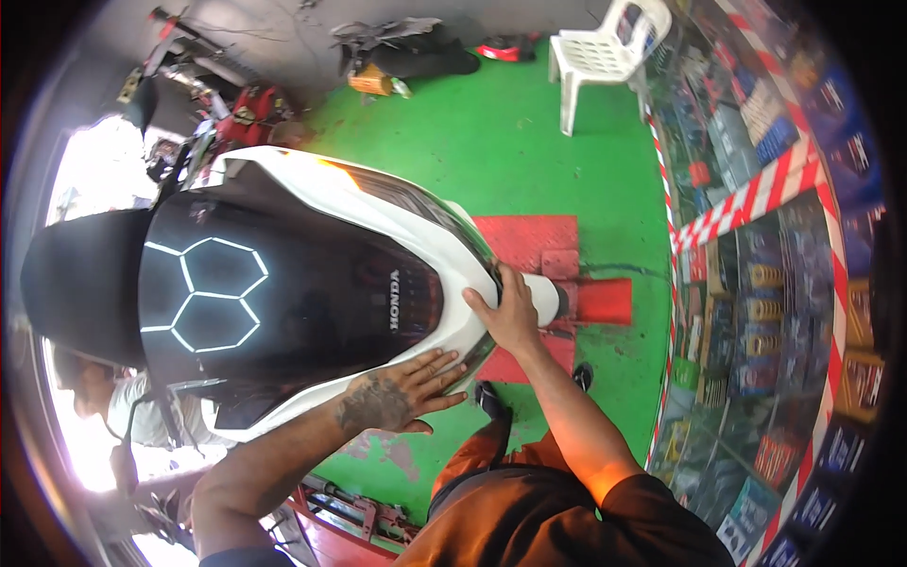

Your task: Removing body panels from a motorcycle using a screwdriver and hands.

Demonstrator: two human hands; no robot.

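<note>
Hands (513, 310) on scooter (321, 274); glass case (746, 213) w/ asst pkgs (765, 310).

Head view, i.e. the L one of two side-by-side fisheye cams, taken from the wearer's head height & facing steeply down, w/ the wearer's torso (567, 520) at the lower edge. Near range, approx. mid-frame: L hand (402, 389) and R hand (513, 314) on the front of a white-and-black scooter (321, 255), seen from above & extending toward the L; farther off, the green floor (605, 184), a white chair (595, 59) at upper R & a glass display case (718, 312) along the R side. V. wide field: straight edges bow toward the rim, corners black.
</note>
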